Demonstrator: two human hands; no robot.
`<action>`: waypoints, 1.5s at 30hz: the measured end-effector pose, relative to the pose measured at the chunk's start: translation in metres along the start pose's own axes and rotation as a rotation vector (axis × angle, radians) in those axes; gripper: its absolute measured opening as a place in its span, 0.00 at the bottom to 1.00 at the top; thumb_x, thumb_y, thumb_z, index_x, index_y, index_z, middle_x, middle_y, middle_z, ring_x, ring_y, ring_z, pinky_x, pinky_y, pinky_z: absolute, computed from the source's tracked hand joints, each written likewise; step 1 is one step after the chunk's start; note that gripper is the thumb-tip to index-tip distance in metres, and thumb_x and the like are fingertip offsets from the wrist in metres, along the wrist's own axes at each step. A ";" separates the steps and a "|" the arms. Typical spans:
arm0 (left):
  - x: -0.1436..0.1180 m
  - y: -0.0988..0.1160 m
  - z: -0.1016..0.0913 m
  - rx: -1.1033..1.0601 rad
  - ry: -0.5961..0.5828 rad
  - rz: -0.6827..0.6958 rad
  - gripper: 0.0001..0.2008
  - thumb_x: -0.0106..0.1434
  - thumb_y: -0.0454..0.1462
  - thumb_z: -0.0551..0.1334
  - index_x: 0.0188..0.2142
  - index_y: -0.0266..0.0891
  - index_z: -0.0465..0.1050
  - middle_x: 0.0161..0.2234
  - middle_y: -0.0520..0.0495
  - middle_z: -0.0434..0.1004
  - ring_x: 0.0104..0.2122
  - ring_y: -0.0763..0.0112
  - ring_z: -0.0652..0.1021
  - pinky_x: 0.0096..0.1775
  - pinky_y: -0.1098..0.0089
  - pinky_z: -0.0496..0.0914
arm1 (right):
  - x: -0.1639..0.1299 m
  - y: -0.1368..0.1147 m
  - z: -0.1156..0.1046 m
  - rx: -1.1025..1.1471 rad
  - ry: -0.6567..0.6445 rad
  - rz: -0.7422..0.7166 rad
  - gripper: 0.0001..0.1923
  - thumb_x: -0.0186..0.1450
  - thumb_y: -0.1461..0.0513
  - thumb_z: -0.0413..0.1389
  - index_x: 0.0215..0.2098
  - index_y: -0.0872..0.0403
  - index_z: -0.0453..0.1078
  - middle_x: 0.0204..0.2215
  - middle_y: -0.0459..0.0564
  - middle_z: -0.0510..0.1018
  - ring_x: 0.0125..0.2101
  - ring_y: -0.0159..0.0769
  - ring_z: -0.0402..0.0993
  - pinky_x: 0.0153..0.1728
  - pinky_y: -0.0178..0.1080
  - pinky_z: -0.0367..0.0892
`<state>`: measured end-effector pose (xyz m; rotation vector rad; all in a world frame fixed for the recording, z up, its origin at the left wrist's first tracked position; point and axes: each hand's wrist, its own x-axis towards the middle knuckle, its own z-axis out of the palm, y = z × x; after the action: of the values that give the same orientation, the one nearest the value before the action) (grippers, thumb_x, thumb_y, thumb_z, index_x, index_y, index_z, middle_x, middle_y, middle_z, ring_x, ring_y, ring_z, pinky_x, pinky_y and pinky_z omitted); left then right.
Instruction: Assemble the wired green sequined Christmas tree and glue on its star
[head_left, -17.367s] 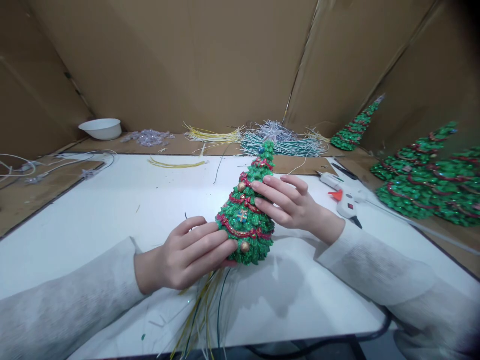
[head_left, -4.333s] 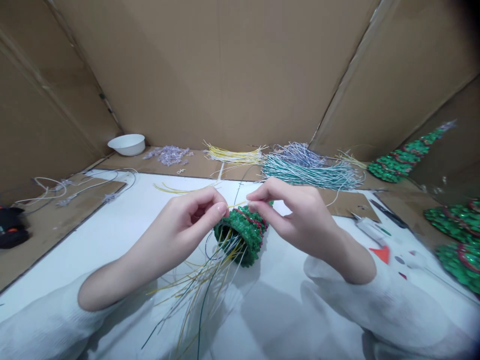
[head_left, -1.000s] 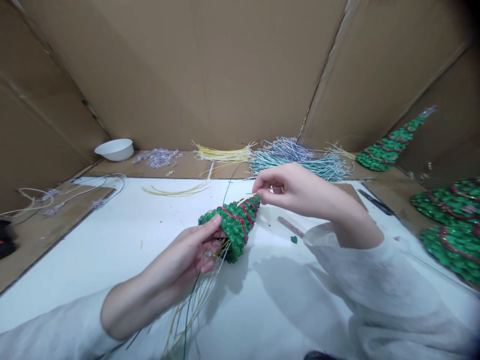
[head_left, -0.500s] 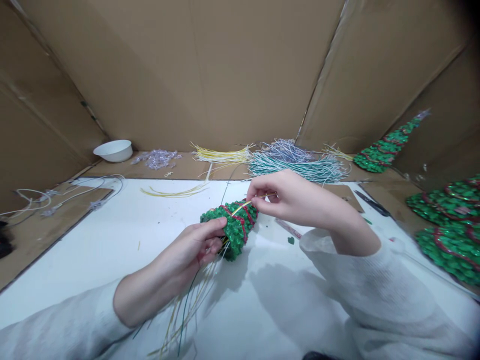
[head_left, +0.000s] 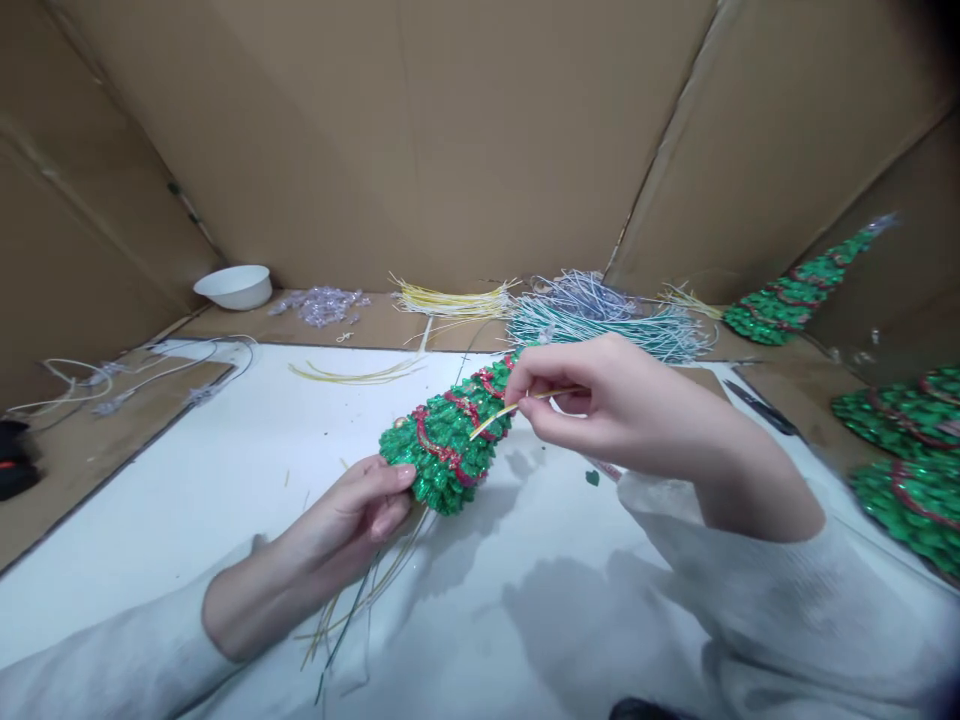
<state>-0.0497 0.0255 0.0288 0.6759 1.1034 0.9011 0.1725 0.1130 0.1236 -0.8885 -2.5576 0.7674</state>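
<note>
A small green glittery Christmas tree (head_left: 442, 440) with red garlands lies tilted above the white board, its tip pointing away to the right. My left hand (head_left: 379, 505) grips it at the wide base, thumb on top. Several long yellow, white and green wires (head_left: 352, 620) trail from the base below that hand. My right hand (head_left: 570, 390) is closed in a pinch on a thin yellow wire (head_left: 491, 417), whose end lies over the side of the tree. Whether that end touches the tree, I cannot tell.
Along the back lie bundles of yellow wires (head_left: 454, 300) and green-white wires (head_left: 615, 332), clear plastic pieces (head_left: 319, 304) and a white bowl (head_left: 234, 288). A finished-looking tree (head_left: 799, 295) leans at back right, with more trees (head_left: 911, 500) nearer. A dark cutting tool (head_left: 761, 405) lies right.
The tree has turned to show more of its side, and my left hand has shifted down-left to its base edge. My right hand has moved slightly right, still pinching the yellow wire.
</note>
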 end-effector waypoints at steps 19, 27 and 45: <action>-0.005 -0.007 -0.012 -0.043 0.095 0.145 0.11 0.51 0.37 0.69 0.30 0.36 0.70 0.21 0.55 0.70 0.20 0.79 0.69 0.25 0.78 0.64 | 0.016 -0.001 0.046 0.028 -0.070 -0.134 0.10 0.58 0.70 0.49 0.36 0.53 0.67 0.17 0.37 0.61 0.19 0.23 0.55 0.22 0.28 0.51; -0.006 -0.014 -0.011 -0.036 0.145 0.192 0.16 0.46 0.38 0.71 0.30 0.36 0.67 0.22 0.55 0.67 0.19 0.80 0.67 0.22 0.77 0.63 | 0.017 0.001 0.064 -0.081 -0.039 -0.113 0.06 0.62 0.67 0.49 0.33 0.52 0.66 0.21 0.39 0.68 0.22 0.24 0.58 0.26 0.30 0.50; -0.006 -0.038 -0.004 0.001 0.220 0.309 0.15 0.48 0.38 0.71 0.35 0.38 0.71 0.31 0.49 0.75 0.30 0.74 0.73 0.33 0.75 0.67 | 0.013 -0.009 0.072 -0.368 -0.118 -0.085 0.05 0.61 0.64 0.50 0.26 0.53 0.64 0.17 0.42 0.70 0.17 0.27 0.56 0.21 0.35 0.40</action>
<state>-0.0444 0.0015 -0.0017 0.7743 1.2128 1.2624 0.1252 0.0877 0.0730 -0.8520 -2.8756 0.3371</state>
